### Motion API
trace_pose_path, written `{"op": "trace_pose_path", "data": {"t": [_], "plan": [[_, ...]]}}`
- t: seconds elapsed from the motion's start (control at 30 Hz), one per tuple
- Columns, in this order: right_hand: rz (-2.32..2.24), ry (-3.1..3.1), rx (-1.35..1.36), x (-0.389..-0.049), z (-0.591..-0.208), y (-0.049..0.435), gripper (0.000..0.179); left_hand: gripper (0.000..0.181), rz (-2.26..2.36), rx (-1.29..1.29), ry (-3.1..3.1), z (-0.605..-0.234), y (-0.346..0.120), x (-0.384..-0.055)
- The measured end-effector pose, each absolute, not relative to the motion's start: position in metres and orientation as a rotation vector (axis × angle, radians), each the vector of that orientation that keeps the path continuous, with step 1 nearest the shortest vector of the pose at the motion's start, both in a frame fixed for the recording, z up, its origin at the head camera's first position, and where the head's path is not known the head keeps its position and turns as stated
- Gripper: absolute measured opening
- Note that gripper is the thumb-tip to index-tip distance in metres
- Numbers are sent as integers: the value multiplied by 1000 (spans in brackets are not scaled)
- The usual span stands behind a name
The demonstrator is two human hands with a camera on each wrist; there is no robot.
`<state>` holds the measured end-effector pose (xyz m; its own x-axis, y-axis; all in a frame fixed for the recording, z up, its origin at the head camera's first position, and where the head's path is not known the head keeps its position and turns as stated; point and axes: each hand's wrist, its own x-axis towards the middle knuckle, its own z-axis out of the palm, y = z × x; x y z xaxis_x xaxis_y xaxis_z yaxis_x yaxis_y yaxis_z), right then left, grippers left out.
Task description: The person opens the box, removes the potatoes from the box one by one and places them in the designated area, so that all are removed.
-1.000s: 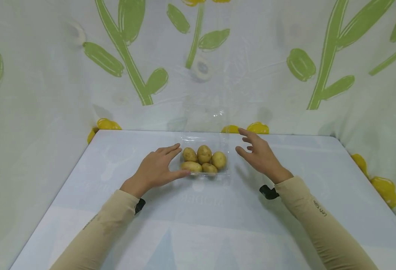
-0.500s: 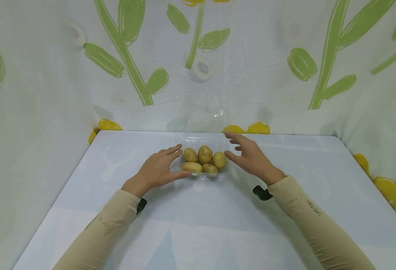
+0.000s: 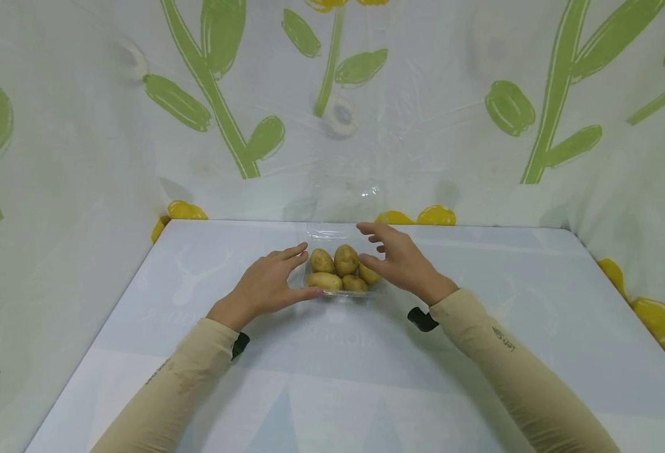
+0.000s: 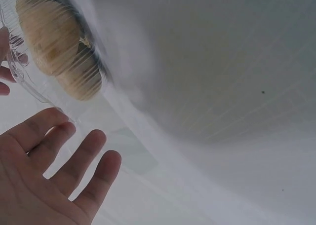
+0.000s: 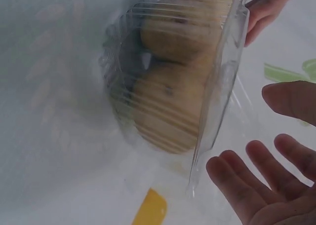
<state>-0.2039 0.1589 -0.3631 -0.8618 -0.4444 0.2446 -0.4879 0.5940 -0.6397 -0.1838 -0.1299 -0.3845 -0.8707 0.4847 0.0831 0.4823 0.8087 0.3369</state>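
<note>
A clear plastic clamshell container sits near the table's back edge, its lid standing up behind it. Several yellow-brown potatoes lie inside, and the ribbed wall shows them in the left wrist view. At the container's left side is my left hand, fingers spread, thumb over the front-left corner. Its fingertips are right at the rim in the left wrist view. My right hand hovers over the right side with loosely bent fingers, overlapping the right potato; nothing is in its grasp.
The white table has a pale printed pattern. Behind it hangs a curtain with green leaves and yellow flowers, close to the raised lid. A black wrist strap shows below the right wrist.
My right hand has moved left, from beside the container to over its right side. The left hand has stayed nearly in place, and the potatoes and lid have not moved.
</note>
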Motion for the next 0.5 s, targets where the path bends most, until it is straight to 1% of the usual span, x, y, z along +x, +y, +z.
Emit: {"op": "trace_pose_path", "data": {"t": [0.23, 0.5], "plan": [[1074, -2846, 747, -209, -369, 144, 58, 93, 542, 808, 2996, -384, -131, -184], [949, -2909, 714, -215, -372, 133, 46, 95, 541, 830, 3019, -384, -131, -185]]}}
